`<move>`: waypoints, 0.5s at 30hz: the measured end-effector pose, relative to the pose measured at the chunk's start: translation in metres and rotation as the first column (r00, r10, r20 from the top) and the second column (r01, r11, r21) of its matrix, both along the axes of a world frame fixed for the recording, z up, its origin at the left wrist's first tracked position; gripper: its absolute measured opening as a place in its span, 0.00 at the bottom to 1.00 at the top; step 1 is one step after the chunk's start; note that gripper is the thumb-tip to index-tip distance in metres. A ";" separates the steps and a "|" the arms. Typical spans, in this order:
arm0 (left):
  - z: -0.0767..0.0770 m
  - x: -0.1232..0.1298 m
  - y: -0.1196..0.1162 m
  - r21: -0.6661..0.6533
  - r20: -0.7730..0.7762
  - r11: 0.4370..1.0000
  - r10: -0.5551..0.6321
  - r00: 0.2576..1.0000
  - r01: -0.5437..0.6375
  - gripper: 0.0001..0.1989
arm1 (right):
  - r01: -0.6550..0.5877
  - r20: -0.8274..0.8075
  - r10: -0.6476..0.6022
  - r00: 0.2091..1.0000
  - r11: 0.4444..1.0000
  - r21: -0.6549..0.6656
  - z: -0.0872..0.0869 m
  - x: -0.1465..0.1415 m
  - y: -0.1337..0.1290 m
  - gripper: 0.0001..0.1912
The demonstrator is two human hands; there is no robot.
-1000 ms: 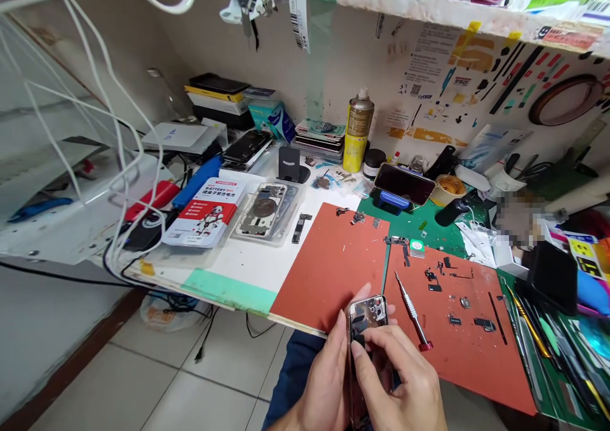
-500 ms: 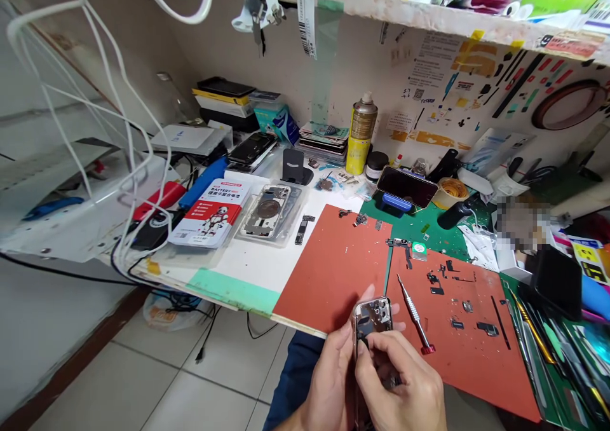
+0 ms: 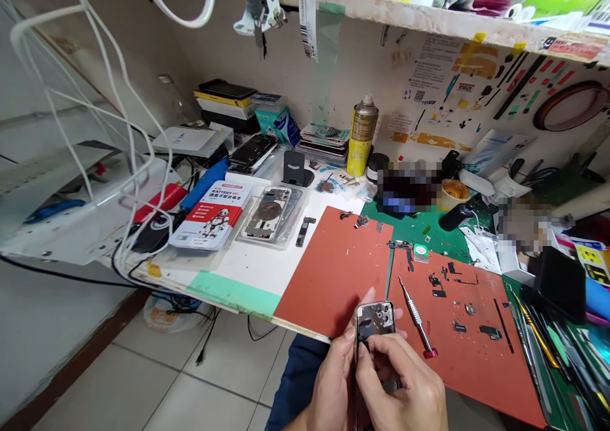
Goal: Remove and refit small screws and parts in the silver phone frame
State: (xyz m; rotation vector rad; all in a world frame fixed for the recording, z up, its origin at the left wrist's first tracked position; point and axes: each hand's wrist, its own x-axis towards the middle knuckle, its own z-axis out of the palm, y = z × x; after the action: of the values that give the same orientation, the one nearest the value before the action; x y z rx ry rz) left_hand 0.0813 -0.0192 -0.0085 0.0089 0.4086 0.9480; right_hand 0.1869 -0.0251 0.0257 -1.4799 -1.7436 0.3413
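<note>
My left hand [image 3: 332, 383] holds a stripped metal phone housing [image 3: 375, 321] upright, with its camera cut-out at the top. My right hand [image 3: 403, 383] is closed against the housing's inner face, its thumb and fingertips pinching near a small dark spot. Whether a separate part lies between them is hidden. A small screwdriver with a red end [image 3: 418, 318] lies on the red silicone mat [image 3: 460, 332] just right of my hands. Several tiny phone parts are laid out on that mat. A second red mat [image 3: 331, 272] lies to the left.
A second phone housing in a clear bag [image 3: 271, 213] and a logic board [image 3: 302, 232] lie on the white bench sheet behind my hands. Behind them stand a spray can [image 3: 361, 135] and a blurred patch. White cables hang at left, above the tiled floor.
The whole scene has shifted slightly with my head, and the phone on the stand is now blurred out. My hands stay on the housing, with no clear change in grip.
</note>
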 end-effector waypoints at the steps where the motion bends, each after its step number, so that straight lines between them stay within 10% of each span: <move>1: 0.002 -0.001 0.000 -0.002 -0.006 1.000 0.004 1.000 -0.004 0.37 | 0.001 0.005 -0.001 1.000 1.000 0.001 0.000 0.000 0.000 0.05; 15: 0.008 -0.002 0.000 0.021 0.008 1.000 -0.005 1.000 0.005 0.36 | 0.028 0.007 -0.028 1.000 1.000 -0.007 0.000 -0.002 0.000 0.07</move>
State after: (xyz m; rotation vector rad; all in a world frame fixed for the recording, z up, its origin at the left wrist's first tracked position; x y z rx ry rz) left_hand 0.0789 -0.0193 -0.0003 0.0253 0.3912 0.9473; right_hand 0.1851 -0.0250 0.0257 -1.5101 -1.7272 0.3284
